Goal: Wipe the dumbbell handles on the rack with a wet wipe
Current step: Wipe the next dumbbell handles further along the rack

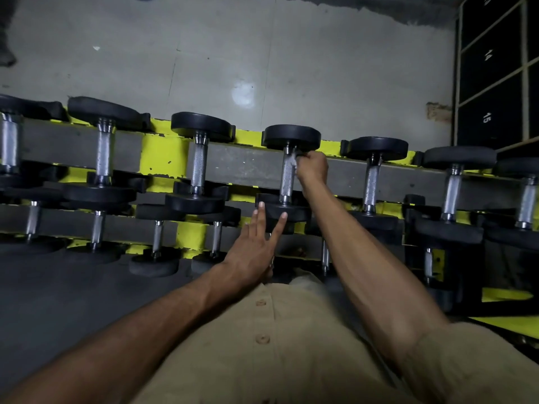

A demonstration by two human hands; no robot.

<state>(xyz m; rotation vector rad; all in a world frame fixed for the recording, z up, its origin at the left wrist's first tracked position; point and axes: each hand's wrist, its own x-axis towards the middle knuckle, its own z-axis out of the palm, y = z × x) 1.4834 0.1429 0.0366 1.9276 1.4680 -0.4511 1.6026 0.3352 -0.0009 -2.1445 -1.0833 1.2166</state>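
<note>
Two hands at work on rack (163, 158). Wet wipe (294, 164) is clamped round far end of upper-tier dumbbell handle (287, 182) by curled right hand (312, 167). Left hand (256, 243) is kept flat, fingers spread, on near head (297, 212) of that handle, likely for steadying against roll.

Rack (163, 153), upper tier: seven dumbbells (198, 167). Lower tier: six more handles (157, 237) countable, tally unsure behind the arms. Two hands, left hand (253, 246) and right hand (312, 167); one wet wipe (294, 164); two shirt buttons (261, 302); two locker doors (490, 118) with legible numbers.
</note>
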